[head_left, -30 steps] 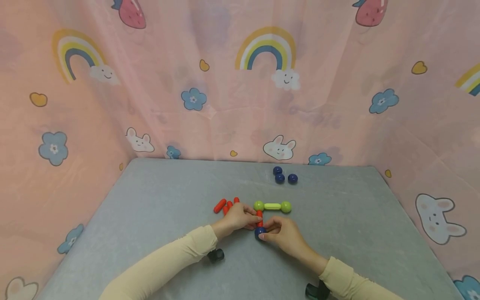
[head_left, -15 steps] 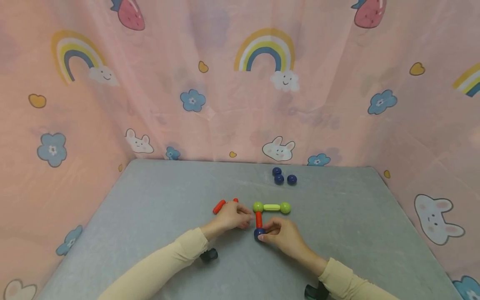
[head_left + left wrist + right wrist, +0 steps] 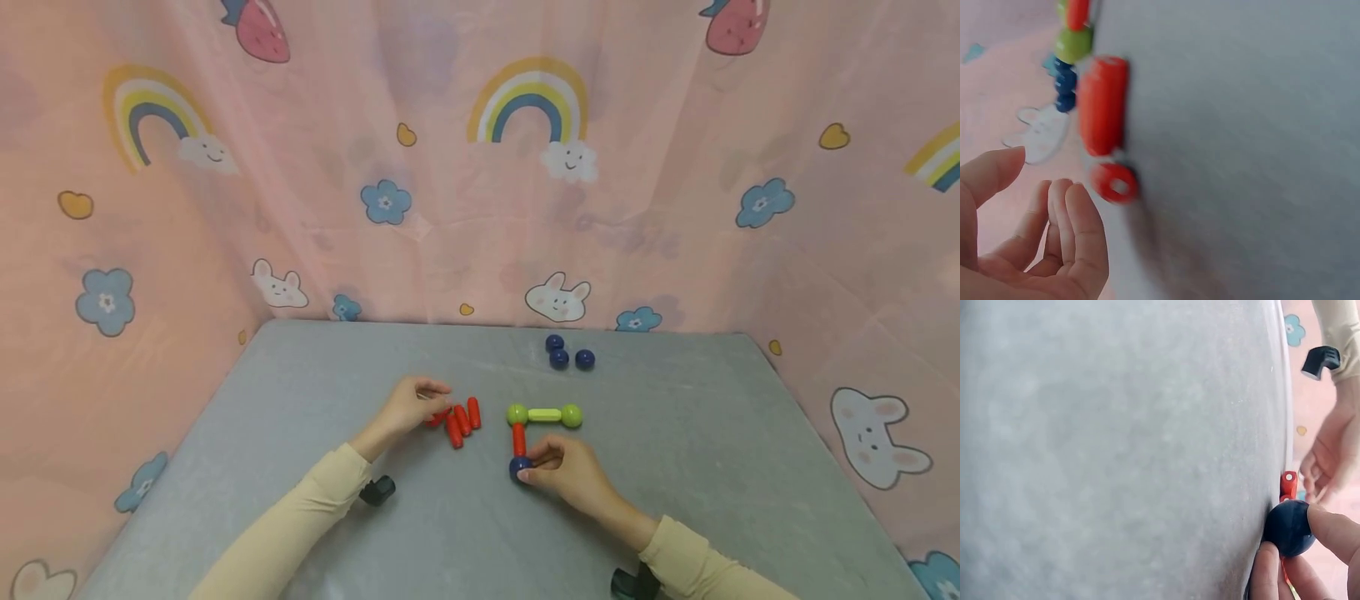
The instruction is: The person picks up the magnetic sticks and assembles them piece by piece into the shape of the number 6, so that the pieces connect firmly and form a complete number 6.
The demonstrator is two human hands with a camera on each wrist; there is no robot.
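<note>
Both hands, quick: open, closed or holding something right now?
Left hand: open, holding nothing, near the loose red rods.
Right hand: closed, pinching a dark blue ball.

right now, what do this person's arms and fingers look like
The left sleeve and right sleeve are long and cream, creased near the cuffs. A black fitting sits under the left cuff, a second black fitting under the right. The left fingers and right fingers are ungloved, no rings visible.

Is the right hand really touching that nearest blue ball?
Touching: the right wrist view shows the right hand pinching the blue ball between thumb and fingers.
</note>
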